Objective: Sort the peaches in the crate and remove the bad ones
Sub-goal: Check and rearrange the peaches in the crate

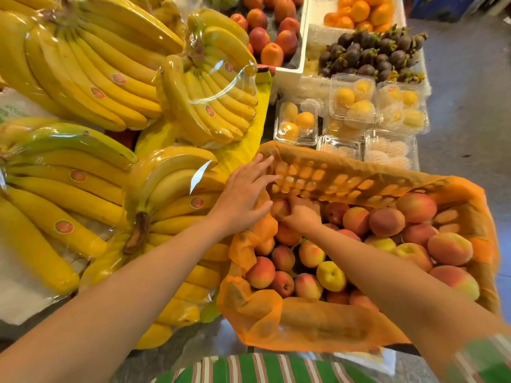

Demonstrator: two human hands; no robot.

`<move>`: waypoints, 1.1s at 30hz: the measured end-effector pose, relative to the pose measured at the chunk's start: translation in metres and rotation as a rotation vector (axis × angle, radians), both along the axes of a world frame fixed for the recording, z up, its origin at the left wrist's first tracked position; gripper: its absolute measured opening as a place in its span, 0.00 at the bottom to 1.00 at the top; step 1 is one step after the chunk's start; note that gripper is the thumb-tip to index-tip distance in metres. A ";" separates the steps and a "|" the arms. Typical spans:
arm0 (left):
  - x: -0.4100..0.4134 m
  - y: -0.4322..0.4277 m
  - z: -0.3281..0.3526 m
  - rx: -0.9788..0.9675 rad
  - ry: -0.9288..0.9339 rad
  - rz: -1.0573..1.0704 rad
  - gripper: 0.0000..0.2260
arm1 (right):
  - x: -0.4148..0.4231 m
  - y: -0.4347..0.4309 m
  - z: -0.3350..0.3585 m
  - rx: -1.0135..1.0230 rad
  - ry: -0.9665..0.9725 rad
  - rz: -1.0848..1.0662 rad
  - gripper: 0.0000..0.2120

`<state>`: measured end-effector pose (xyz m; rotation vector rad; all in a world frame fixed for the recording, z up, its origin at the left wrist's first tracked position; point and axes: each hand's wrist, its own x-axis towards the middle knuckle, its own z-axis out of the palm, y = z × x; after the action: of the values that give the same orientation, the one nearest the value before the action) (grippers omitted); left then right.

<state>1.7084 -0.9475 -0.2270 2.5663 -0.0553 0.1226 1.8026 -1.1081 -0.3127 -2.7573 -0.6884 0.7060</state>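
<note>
Orange liner (331, 178) is slipping under my flat, open left hand (243, 194); right hand (301, 215) is curling around a peach (279, 209) at frame centre, risking bruising.

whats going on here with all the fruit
A person at a fruit stall is going through a crate of peaches lined with orange mesh. The left hand rests open on the crate's far left corner, while the right hand closes its fingers on a peach there. Wrapped bananas lie beside the crate.
</note>
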 end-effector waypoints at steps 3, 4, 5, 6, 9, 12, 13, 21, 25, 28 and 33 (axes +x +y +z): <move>0.000 0.002 -0.001 -0.007 -0.006 -0.007 0.22 | 0.001 0.001 -0.001 -0.014 0.028 0.032 0.24; 0.000 0.003 -0.001 0.000 -0.009 -0.007 0.22 | 0.001 0.001 0.001 -0.011 0.040 0.040 0.24; 0.001 0.003 0.000 0.014 -0.013 -0.005 0.21 | 0.001 0.000 0.005 -0.013 0.055 0.043 0.24; 0.003 0.003 0.000 0.031 -0.016 0.004 0.20 | 0.000 -0.003 0.008 -0.002 0.061 0.049 0.24; 0.010 -0.006 0.005 0.089 -0.029 0.068 0.18 | -0.005 -0.016 0.033 0.086 0.056 0.062 0.21; 0.022 -0.025 0.014 0.149 -0.103 0.077 0.18 | -0.012 -0.043 0.065 0.238 0.022 0.068 0.16; 0.027 -0.032 0.018 0.181 -0.109 0.049 0.19 | -0.014 -0.056 0.076 0.269 -0.005 0.064 0.15; 0.061 -0.069 0.029 0.365 0.084 -0.029 0.30 | -0.006 -0.164 0.111 -0.171 -0.338 0.104 0.27; 0.060 -0.062 0.023 0.406 0.111 0.002 0.32 | -0.003 -0.164 0.105 -0.281 -0.392 0.130 0.27; 0.055 -0.051 0.020 0.417 0.090 0.010 0.31 | 0.004 -0.158 0.101 -0.329 -0.402 0.112 0.25; 0.053 -0.035 0.019 0.365 0.051 -0.023 0.29 | 0.016 -0.153 0.107 -0.370 -0.384 0.183 0.23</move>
<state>1.7617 -0.9830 -0.2081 2.9305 -0.0958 0.0404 1.8183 -1.2613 -0.2061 -3.2469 -0.9832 0.3621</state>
